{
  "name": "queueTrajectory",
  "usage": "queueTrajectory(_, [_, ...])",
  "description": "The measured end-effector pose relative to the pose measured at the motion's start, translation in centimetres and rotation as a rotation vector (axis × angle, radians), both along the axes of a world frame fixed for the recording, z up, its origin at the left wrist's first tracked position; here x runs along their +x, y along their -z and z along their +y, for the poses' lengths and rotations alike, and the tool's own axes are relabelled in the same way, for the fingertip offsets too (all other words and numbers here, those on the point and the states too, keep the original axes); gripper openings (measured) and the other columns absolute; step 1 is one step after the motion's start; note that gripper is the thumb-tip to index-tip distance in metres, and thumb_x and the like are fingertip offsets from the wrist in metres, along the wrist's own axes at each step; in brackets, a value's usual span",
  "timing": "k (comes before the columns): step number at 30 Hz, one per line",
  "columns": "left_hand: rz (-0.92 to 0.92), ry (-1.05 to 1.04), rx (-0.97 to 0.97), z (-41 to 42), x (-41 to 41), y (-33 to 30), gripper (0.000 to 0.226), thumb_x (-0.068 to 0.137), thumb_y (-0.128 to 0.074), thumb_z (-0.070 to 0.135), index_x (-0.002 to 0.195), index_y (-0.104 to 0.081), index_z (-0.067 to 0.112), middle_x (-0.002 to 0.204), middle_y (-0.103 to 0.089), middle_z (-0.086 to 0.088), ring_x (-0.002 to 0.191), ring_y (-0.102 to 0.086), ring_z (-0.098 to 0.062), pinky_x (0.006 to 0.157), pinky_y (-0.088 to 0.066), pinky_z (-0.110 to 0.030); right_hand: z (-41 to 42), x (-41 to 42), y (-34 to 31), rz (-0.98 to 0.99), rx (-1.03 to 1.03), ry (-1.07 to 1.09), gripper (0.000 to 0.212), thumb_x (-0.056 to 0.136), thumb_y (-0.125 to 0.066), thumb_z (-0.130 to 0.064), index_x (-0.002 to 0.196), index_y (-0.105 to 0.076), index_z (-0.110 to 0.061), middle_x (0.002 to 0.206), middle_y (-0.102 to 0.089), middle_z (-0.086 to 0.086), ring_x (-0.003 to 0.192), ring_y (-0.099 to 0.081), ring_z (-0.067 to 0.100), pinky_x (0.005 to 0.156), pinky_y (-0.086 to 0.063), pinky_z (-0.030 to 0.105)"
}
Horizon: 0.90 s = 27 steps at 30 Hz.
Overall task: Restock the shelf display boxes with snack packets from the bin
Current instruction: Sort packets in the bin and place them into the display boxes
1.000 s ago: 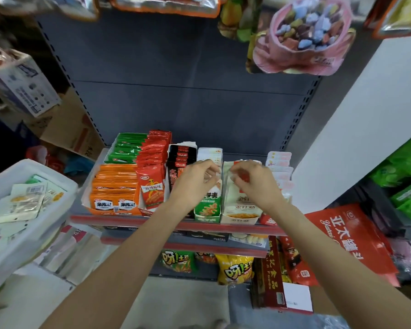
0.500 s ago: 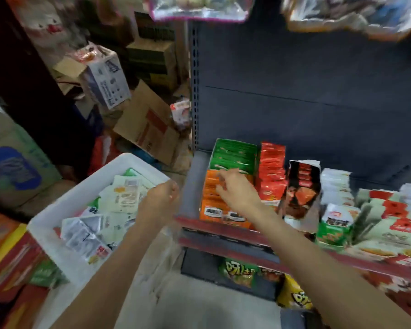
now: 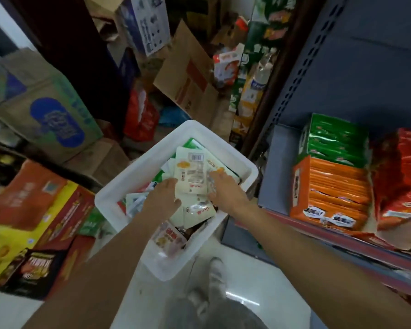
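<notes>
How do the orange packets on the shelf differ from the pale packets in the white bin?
The orange packets stand packed in a tidy row inside a display box on the shelf; the pale packets lie loose and jumbled in the white bin. The orange packets are untouched, while the left hand and right hand are on the pale packets. Both are flat, sealed snack packs.

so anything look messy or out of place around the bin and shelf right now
The pale snack packets lie jumbled at all angles in the white bin where the left hand and right hand reach. Behind it, cardboard boxes lean in a loose heap. The orange display box on the shelf looks neatly filled.
</notes>
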<state>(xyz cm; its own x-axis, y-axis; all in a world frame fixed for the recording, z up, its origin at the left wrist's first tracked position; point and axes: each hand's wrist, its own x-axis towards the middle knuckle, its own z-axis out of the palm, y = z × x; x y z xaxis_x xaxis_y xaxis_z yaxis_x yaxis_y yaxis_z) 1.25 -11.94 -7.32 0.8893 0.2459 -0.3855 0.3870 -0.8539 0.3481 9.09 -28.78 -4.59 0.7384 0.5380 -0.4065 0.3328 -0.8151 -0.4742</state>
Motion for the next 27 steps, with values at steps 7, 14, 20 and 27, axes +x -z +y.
queueTrajectory(7, [-0.041, 0.065, 0.049, 2.8, 1.2, 3.1, 0.066, 0.087, -0.063, 0.023, 0.144, -0.032, 0.01, 0.15, -0.035, -0.007, 0.135, -0.036, -0.025, 0.109, -0.034, -0.038, 4.2, 1.7, 4.6, -0.012, -0.055, -0.058, 0.088, 0.086, -0.066, -0.035, 0.15, -0.009, -0.017, 0.158, -0.005, 0.005, 0.145, -0.011, 0.022, 0.115, -0.024, 0.039])
queueTrajectory(14, [-0.059, 0.022, 0.118, 3.1, 2.6, 2.5, 0.058, 0.089, -0.054, 0.021, 0.144, -0.034, 0.017, 0.137, -0.045, -0.006, 0.119, -0.044, -0.026, 0.097, -0.038, -0.036, 5.8, 2.8, 5.0, -0.103, -0.24, -0.318, 0.07, 0.097, -0.049, -0.03, 0.151, -0.009, -0.013, 0.158, -0.005, 0.014, 0.143, -0.02, 0.028, 0.108, -0.032, 0.041])
queueTrajectory(20, [-0.145, 0.11, 0.026, 3.0, 4.0, 2.2, 0.086, 0.081, -0.066, 0.044, 0.146, -0.022, 0.009, 0.152, -0.023, -0.01, 0.14, -0.023, -0.027, 0.113, -0.021, -0.037, 4.2, 5.4, 4.1, 0.007, -0.236, -0.282, 0.038, 0.1, -0.037, -0.015, 0.138, -0.043, -0.017, 0.14, -0.047, 0.014, 0.118, -0.052, 0.031, 0.094, -0.045, 0.04])
queueTrajectory(27, [0.015, 0.369, 0.065, 2.1, 3.8, 2.6, 0.078, 0.089, -0.057, 0.043, 0.148, -0.019, 0.01, 0.157, -0.013, -0.011, 0.146, -0.007, -0.025, 0.117, -0.013, -0.035, 2.4, 4.8, 1.4, 0.03, -0.043, -0.028, 0.035, 0.102, -0.035, -0.018, 0.132, -0.051, -0.013, 0.122, -0.061, 0.015, 0.106, -0.058, 0.033, 0.084, -0.042, 0.033])
